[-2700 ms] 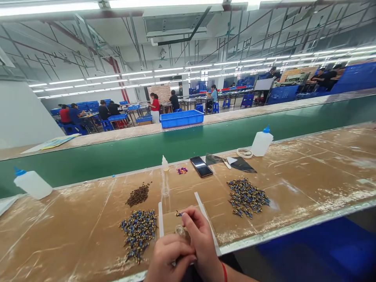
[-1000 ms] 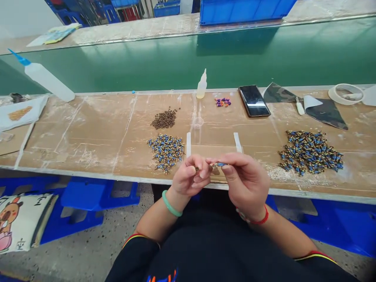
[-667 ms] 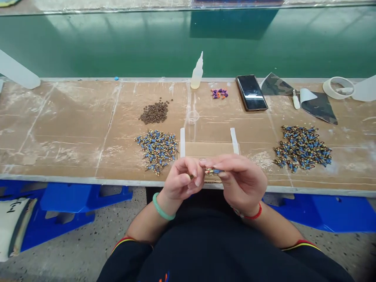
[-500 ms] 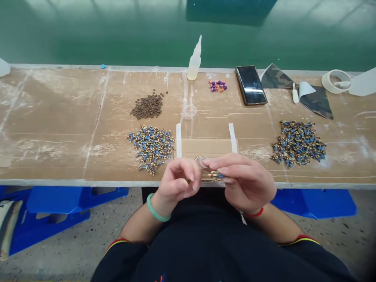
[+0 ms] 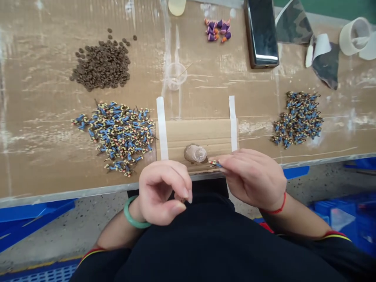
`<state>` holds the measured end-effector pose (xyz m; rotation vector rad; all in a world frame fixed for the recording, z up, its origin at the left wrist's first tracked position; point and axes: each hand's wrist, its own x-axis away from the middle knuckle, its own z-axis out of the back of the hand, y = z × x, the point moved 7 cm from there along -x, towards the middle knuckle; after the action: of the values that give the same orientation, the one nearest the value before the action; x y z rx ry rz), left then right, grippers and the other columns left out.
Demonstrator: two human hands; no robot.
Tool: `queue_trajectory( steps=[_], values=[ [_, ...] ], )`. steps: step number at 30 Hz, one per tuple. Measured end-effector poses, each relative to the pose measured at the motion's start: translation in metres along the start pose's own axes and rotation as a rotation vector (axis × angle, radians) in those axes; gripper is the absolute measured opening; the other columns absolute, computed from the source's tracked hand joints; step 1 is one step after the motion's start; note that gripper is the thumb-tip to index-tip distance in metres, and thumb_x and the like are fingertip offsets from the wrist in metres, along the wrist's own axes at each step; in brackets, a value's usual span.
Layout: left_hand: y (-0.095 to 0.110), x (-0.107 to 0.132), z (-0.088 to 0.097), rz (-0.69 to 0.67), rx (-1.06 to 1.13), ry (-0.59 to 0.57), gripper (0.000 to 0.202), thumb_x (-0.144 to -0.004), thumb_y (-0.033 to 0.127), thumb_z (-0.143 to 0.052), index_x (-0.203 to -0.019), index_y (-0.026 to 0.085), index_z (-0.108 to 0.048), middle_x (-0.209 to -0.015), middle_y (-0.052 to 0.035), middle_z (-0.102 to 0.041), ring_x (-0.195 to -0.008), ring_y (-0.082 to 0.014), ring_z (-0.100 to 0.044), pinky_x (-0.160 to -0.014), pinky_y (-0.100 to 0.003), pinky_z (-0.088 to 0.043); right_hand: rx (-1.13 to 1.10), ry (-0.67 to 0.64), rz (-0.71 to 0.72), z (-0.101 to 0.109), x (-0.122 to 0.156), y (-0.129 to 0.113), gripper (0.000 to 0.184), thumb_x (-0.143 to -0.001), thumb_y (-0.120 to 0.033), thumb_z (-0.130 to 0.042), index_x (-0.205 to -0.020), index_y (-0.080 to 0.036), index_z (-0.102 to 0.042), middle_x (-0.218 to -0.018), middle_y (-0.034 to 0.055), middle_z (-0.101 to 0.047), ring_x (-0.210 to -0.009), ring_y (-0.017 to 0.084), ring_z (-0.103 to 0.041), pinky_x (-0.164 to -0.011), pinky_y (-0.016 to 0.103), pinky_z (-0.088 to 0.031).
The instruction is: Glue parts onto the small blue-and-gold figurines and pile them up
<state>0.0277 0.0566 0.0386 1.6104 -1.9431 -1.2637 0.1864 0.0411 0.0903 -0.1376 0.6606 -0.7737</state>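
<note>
My right hand (image 5: 252, 176) pinches a small blue and yellow piece (image 5: 214, 163) at the bench's front edge, beside a small clear lid with brownish stuff (image 5: 195, 153) on a taped cardboard pad (image 5: 202, 135). My left hand (image 5: 163, 192) is curled in front of my body, its thumb and fingertips pressed together on something too small to name. A pile of blue and yellow pieces (image 5: 116, 133) lies left of the pad. A second such pile (image 5: 298, 118) lies to the right. Dark brown rings (image 5: 101, 64) are heaped further back on the left.
A black phone (image 5: 261, 33), purple and orange bits (image 5: 217, 30), a small clear cup (image 5: 175, 75), camouflage scraps (image 5: 296, 25), a tape roll (image 5: 354, 35) and a glue bottle's base (image 5: 176, 6) sit at the back of the brown bench (image 5: 44, 129). Blue stools (image 5: 29, 217) stand below.
The view has tipped down and closer to the bench. My hands have drawn apart: the left pulled back toward my body, the right stayed at the bench edge with the piece.
</note>
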Motion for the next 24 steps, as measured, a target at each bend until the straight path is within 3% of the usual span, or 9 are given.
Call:
queue_trajectory(
  steps=[3,11,15,18,24],
  values=[
    [0.001,-0.001,0.000,0.021,-0.023,-0.004,0.026,-0.093,0.031,-0.074,-0.077,0.017,-0.061,-0.063,0.0015,-0.061,-0.053,-0.0074,-0.055,-0.053,-0.018,-0.047,0.000,-0.045,-0.040,-0.002,-0.003,0.000,0.014,-0.104,-0.012,-0.052,-0.109,-0.023,-0.061,-0.088,0.0069,-0.079,-0.082,0.019,-0.078,-0.062,0.029,-0.058],
    [0.004,-0.005,0.000,0.026,-0.003,-0.023,0.025,-0.094,0.029,-0.073,-0.077,0.018,-0.058,-0.060,0.0024,-0.060,-0.053,-0.0076,-0.057,-0.053,-0.017,-0.050,0.006,-0.186,-0.006,-0.005,-0.010,-0.005,0.017,-0.099,-0.005,-0.057,-0.102,-0.022,-0.059,-0.082,0.0060,-0.077,-0.085,0.020,-0.078,-0.062,0.029,-0.055],
    [0.005,-0.006,0.000,0.008,0.024,-0.050,0.023,-0.094,0.026,-0.072,-0.077,0.017,-0.058,-0.061,0.0025,-0.059,-0.053,-0.0072,-0.057,-0.054,-0.017,-0.051,0.007,-0.254,-0.067,-0.005,-0.014,-0.001,0.014,-0.100,-0.010,-0.057,-0.104,-0.023,-0.060,-0.085,0.0031,-0.077,-0.069,0.018,-0.072,-0.057,0.030,-0.052],
    [0.004,-0.005,0.001,0.012,0.036,-0.053,0.021,-0.094,0.025,-0.071,-0.078,0.018,-0.059,-0.062,0.0018,-0.060,-0.053,-0.0086,-0.058,-0.053,-0.019,-0.051,0.026,-0.317,-0.111,-0.006,-0.016,0.001,0.012,-0.103,-0.015,-0.055,-0.105,-0.025,-0.060,-0.075,-0.0014,-0.072,-0.057,0.016,-0.064,-0.053,0.030,-0.048],
    [0.003,-0.005,0.001,-0.013,0.039,-0.044,0.022,-0.094,0.026,-0.071,-0.077,0.020,-0.059,-0.060,0.0025,-0.060,-0.048,-0.0078,-0.054,-0.050,-0.018,-0.050,0.094,-0.346,-0.189,-0.005,-0.020,0.003,0.014,-0.106,-0.019,-0.049,-0.100,-0.023,-0.061,-0.071,-0.0002,-0.066,-0.055,0.015,-0.058,-0.055,0.027,-0.048]
  ],
)
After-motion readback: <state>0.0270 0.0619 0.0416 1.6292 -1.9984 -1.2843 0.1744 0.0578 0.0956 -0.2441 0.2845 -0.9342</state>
